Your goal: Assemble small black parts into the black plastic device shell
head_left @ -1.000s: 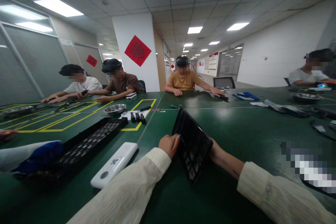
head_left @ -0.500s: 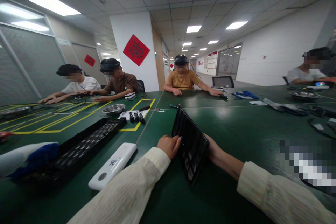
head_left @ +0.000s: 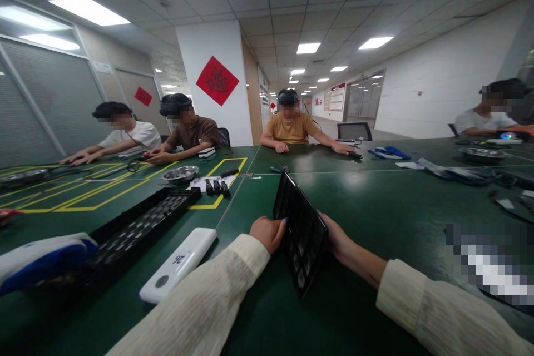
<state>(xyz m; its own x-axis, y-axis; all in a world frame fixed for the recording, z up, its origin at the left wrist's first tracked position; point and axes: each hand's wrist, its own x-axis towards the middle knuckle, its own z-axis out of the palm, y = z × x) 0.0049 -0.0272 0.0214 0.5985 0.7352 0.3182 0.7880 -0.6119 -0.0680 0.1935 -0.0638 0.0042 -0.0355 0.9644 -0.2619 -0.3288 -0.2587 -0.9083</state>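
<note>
A flat black panel (head_left: 306, 217) divided into rows of cells stands tilted on edge above the green table, its celled face turned to the left. My right hand (head_left: 336, 236) is closed on its right side, with the fingers mostly hidden behind it. At the left edge my left hand (head_left: 267, 233) is closed, its blue-nailed fingertip resting against the panel's face; its other fingers are curled and partly hidden. A white power bank (head_left: 180, 264) marked 26 lies left of my left forearm.
A long black tray (head_left: 146, 222) with small pale pieces sits at left, a white-and-blue gloved hand (head_left: 50, 258) at its near end. Beyond are a metal bowl (head_left: 181, 174), several black clips (head_left: 217, 187) and seated people. Cloths (head_left: 454, 171) and another bowl (head_left: 484, 154) lie at right.
The panel has turned slightly, its right edge shifting left with my right hand. The gloved hand at left has changed its pose. My left hand has barely moved.
</note>
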